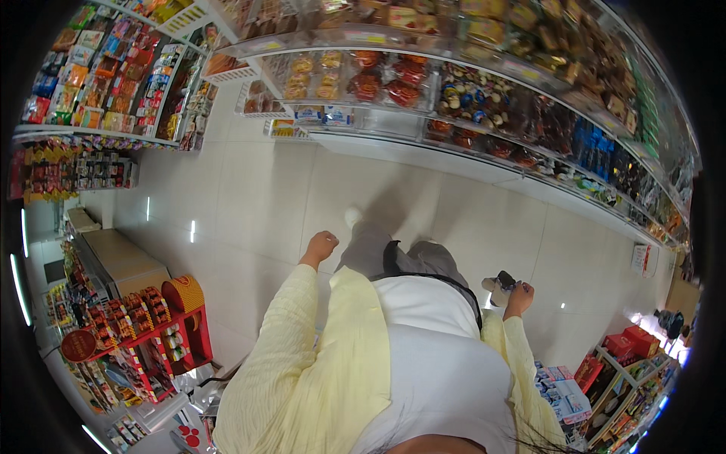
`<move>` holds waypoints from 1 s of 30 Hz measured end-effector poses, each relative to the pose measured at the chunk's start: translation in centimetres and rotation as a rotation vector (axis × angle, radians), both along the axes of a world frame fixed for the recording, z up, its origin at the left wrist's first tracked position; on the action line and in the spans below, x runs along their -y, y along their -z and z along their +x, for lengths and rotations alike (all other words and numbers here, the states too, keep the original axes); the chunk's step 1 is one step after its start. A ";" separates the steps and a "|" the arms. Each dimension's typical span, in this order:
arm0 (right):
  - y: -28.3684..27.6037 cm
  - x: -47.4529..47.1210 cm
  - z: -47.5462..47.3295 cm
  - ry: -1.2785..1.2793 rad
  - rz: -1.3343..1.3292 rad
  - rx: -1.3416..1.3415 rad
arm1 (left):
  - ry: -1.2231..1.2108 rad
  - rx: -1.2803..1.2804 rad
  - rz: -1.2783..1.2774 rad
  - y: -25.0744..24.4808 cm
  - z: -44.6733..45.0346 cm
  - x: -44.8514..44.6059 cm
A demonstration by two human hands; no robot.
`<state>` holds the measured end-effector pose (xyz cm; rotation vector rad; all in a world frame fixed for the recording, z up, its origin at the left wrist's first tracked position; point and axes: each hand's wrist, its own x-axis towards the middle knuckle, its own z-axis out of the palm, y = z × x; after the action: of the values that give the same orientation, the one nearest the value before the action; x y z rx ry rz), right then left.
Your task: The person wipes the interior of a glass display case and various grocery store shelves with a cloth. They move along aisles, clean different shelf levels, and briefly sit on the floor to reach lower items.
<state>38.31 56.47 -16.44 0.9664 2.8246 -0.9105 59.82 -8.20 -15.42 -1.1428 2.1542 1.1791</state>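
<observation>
Over the tiled floor, my left hand (323, 246) is loosely curled with nothing visible in it, beside my grey trouser leg. My right hand (520, 297) is out at my other side, its fingers closed at a small dark, shiny object (505, 280) that is too unclear to name. A beige thing (498, 296) shows just beside and below that object; whether it is held too, I cannot tell. Both hands are apart from the shelves. A white shoe tip (353, 215) shows in front of my trousers.
Long shelves (391, 108) of packaged food run across the front. More packets fill a rack (96, 74) at the far left. A red display stand (195, 335) is at the lower left, near a brown counter (122, 255). Stacked boxes (561, 391) and another shelf are at the lower right.
</observation>
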 end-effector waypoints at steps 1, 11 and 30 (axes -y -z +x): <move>-0.3 1.4 -0.7 -0.029 0.015 -0.006 | -0.066 0.046 0.032 0.0 0.8 1.0; -0.8 26.3 -9.4 -0.263 -0.071 -0.075 | -0.372 -0.111 0.048 2.1 11.8 12.5; -11.8 81.6 -4.6 -0.572 -1.282 0.547 | -0.404 -0.061 -0.034 7.2 30.6 10.8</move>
<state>33.70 -25.11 -4.63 0.1394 1.3816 -1.6040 90.41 -18.99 -22.61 -1.6308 2.0506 1.3607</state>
